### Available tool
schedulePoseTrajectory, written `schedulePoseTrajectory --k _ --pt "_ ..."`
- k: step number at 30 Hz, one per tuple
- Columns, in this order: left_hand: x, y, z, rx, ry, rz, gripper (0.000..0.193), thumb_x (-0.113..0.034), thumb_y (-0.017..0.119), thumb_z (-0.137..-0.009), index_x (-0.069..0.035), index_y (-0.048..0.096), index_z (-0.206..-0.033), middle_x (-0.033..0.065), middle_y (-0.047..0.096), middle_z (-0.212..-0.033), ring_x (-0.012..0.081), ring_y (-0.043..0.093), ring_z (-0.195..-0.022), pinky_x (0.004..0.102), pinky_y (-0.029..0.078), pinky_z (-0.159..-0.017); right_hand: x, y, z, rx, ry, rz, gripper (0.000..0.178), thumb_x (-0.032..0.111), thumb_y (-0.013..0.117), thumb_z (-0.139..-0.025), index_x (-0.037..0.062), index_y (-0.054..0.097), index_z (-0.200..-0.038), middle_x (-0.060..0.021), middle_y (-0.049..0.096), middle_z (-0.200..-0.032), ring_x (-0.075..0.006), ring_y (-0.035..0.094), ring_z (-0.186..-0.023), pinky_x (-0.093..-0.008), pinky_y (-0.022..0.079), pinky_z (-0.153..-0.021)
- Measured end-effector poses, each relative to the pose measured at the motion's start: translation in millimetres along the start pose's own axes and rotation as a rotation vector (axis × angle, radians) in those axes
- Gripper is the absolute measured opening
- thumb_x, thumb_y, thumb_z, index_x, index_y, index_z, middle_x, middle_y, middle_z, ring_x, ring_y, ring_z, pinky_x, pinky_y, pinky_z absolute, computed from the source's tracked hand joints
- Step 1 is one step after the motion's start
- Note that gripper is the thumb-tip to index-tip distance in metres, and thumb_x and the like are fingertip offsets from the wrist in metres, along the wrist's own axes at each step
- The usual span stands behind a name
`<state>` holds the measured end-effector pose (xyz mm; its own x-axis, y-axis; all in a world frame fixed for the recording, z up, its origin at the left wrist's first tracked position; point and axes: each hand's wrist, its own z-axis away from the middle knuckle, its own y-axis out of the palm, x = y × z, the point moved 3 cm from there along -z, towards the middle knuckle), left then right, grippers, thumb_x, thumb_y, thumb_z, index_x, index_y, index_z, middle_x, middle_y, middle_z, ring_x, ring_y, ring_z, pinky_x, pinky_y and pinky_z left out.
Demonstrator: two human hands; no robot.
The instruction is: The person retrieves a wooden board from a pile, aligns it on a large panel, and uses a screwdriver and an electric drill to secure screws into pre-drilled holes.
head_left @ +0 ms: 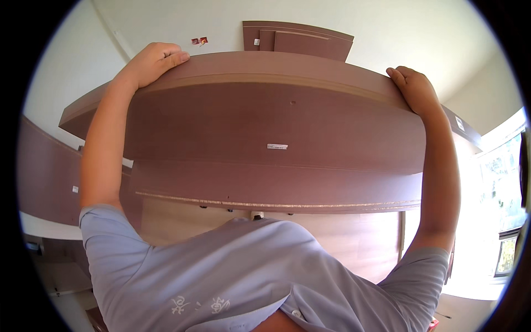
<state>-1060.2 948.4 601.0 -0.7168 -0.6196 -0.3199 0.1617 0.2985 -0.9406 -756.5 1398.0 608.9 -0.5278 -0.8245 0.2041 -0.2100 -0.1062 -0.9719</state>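
Note:
A wide brown wood-look furniture panel (210,122) spans the view in front of me, with a small white label and a round hole on its face. My left hand (156,63) is closed over its far edge at the left, thumb lying along the top. Near the right end my right hand (414,88) grips the same edge, fingers curled over it. Just below lies another brown board (276,182) with a pale, rough edge. Whether the two pieces are joined, I cannot tell.
Smaller brown boards (310,41) lie beyond the panel, beside small red scraps (199,41). More brown boarding (47,171) stands at the left. A bright window (503,182) is at the right. A pale wood-look surface (343,232) with small dark fittings shows under the boards.

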Motion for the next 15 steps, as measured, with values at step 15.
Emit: schedulePoseTrajectory --k 15 --pt "21.7 30.0 -88.5 0.211 0.182 0.190 0.074 -0.074 0.054 -0.095 -0.005 0.064 -0.121 0.0033 0.065 -0.104 0.0175 0.059 -0.099 0.0319 0.047 -0.094 -31.9 62.0 -56.3 -0.383 -0.045 0.014 0.056 0.062 0.035 -0.107 0.0281 0.072 -0.131 -0.0009 0.073 -0.128 -0.0263 0.066 -0.119 -0.0425 0.048 -0.104"
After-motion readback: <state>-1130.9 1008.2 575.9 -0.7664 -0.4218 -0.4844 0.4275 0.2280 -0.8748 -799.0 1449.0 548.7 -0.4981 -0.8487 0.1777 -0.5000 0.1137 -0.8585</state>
